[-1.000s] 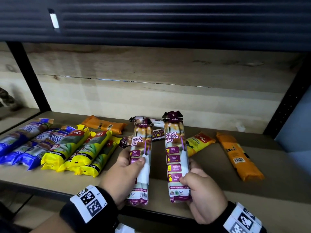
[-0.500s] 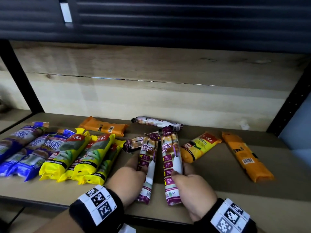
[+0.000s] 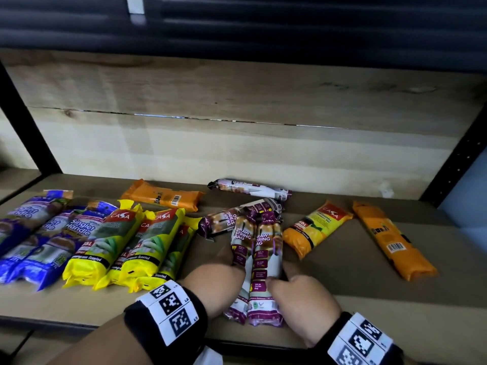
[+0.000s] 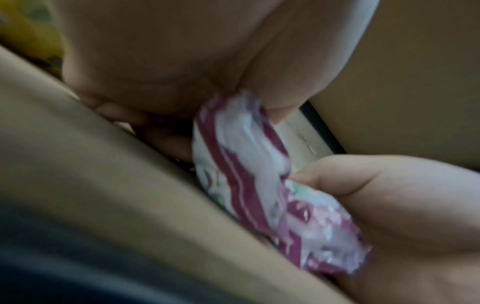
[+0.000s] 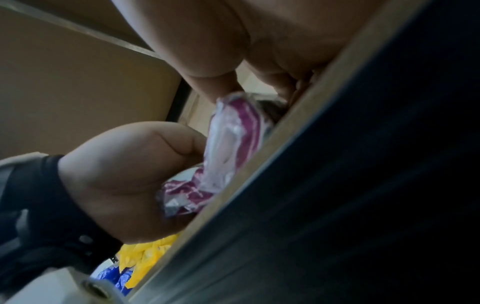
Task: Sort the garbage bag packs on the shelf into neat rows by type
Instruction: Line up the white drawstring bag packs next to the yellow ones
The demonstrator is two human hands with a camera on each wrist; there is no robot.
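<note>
Wooden shelf (image 3: 342, 272) carries all the packs. Left of the two held drawstring packs: blue singlet-handle packs (image 3: 39, 238), then yellow packs (image 3: 123, 243) side by side. Right of them: one yellow-orange pack (image 3: 315, 229), and an orange pack (image 3: 390, 239) further right. Behind them: another orange pack (image 3: 163, 196), plus two loose drawstring packs (image 3: 250, 188), (image 3: 224, 219). Left hand (image 3: 218, 280) has its grip round the left drawstring pack (image 3: 241, 248); right hand (image 3: 300, 299) grip round the right drawstring pack (image 3: 266, 262). Both packs touch, lying lengthwise near the shelf's front edge.
</note>
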